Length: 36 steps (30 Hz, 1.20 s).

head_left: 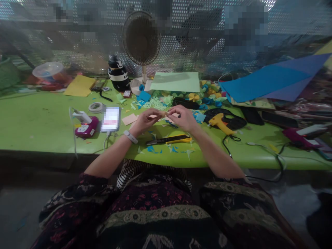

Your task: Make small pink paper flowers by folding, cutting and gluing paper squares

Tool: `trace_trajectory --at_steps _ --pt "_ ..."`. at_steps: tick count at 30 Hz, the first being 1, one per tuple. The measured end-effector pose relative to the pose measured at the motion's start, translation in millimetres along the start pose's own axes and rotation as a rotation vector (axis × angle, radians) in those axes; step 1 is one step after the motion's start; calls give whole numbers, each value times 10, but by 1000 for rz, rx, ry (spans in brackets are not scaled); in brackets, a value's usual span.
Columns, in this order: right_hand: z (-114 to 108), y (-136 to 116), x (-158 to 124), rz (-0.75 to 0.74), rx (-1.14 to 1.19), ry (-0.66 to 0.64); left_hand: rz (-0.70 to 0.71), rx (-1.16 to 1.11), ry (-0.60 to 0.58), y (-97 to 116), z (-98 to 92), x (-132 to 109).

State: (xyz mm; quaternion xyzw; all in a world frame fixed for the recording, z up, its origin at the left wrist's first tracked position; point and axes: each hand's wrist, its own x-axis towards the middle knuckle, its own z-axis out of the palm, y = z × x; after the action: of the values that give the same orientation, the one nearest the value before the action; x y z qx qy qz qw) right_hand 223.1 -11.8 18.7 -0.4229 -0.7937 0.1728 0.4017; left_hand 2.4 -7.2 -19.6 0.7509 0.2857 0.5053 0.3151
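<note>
Over the middle of the green table, my left hand and my right hand meet fingertip to fingertip. Between them they pinch a small pale yellowish piece of paper, mostly covered by the fingers. Just below lies a yellow and black box cutter, its blade pointing left. Beside my left hand rests a flat pink paper piece. Blue and pale paper scraps are scattered near the table's front edge.
A yellow glue gun lies at right with its cord. Left are a lit phone, tape roll and purple power adapter. Behind stand a fan, black bottle, cut paper pieces and large blue sheets.
</note>
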Motion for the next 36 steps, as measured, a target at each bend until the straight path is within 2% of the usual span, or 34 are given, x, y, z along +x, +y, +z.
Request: trace_trajectory --at_steps 9,13,27,36 --pt "7 -74 -19 -28 -7 14 3 16 44 50 13 -7" --pt "57 -88 -34 -55 -43 62 14 34 59 53 26 -14" --pt "80 -79 -53 -120 -112 85 13 -22 51 35 51 -24" --pt "76 -67 -67 -157 -230 83 49 59 36 68 51 -22"
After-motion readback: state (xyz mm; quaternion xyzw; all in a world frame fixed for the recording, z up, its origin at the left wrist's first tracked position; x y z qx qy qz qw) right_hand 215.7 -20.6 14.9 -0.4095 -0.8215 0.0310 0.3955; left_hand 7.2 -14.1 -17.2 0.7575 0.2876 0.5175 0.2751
